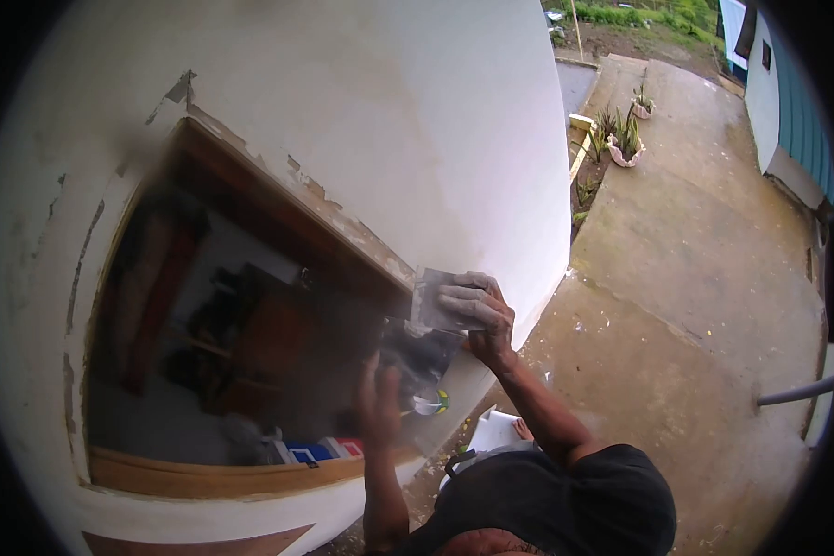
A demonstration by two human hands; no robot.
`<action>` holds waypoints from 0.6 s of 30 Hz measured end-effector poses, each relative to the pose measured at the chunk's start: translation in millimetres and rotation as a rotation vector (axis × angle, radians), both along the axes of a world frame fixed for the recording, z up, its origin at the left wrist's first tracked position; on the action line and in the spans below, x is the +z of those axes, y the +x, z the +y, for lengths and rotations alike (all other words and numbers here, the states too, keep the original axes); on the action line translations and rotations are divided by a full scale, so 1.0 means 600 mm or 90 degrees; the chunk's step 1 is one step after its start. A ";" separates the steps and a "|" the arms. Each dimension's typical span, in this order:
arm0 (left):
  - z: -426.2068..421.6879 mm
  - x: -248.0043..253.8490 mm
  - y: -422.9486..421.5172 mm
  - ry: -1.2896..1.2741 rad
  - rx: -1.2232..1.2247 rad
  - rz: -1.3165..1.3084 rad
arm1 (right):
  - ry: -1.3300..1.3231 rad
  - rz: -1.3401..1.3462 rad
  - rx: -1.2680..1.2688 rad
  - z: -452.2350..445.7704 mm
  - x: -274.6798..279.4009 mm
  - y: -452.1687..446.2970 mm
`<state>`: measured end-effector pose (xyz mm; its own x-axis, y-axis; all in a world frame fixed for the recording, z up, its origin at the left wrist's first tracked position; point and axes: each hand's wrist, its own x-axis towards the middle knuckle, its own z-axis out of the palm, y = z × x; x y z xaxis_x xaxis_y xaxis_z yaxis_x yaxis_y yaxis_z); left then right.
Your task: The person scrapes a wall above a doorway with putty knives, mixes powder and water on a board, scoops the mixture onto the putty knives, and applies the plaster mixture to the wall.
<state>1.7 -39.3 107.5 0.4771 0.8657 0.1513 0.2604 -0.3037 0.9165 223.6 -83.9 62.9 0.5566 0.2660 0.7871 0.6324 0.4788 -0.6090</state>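
My right hand [480, 304] is closed on a flat grey rectangular plate [429, 298], with the fingers laid across its face. The plate is at the right end of the upper edge of the window opening [250, 171]; I cannot tell whether it touches the wall. Just below it is a shiny black sheet-like piece [422, 354], its kind unclear. My left hand [378, 400] is blurred beside that black piece, fingers stretched upward and apart, with nothing visibly held. Chipped paint and bare patches mark the white wall [445, 139] around the opening.
A wooden sill [222, 477] borders the opening, with blue, white and red items [315, 451] behind it. Below my hands is a round green-and-yellow thing [442, 401]. Potted plants [626, 148] line a concrete path [676, 250]; a grey pipe [795, 391] juts in from the right.
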 end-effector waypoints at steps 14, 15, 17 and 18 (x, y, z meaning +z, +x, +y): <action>0.029 -0.043 -0.007 0.189 0.103 0.069 | -0.106 0.863 0.511 -0.130 -0.055 -0.080; 0.028 -0.046 0.002 0.184 0.101 0.075 | -0.119 0.839 0.526 -0.121 -0.063 -0.086; 0.017 -0.037 0.008 0.176 0.097 0.095 | -0.140 0.824 0.550 -0.099 -0.070 -0.099; 0.009 -0.028 0.013 0.183 0.089 0.105 | -0.149 0.815 0.565 -0.086 -0.070 -0.107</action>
<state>9.7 -33.8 91.0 0.3955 0.8575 0.3292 0.4553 -0.4943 0.7405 159.6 -135.5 20.9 0.4019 0.9000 -0.1689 -0.7601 0.2251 -0.6096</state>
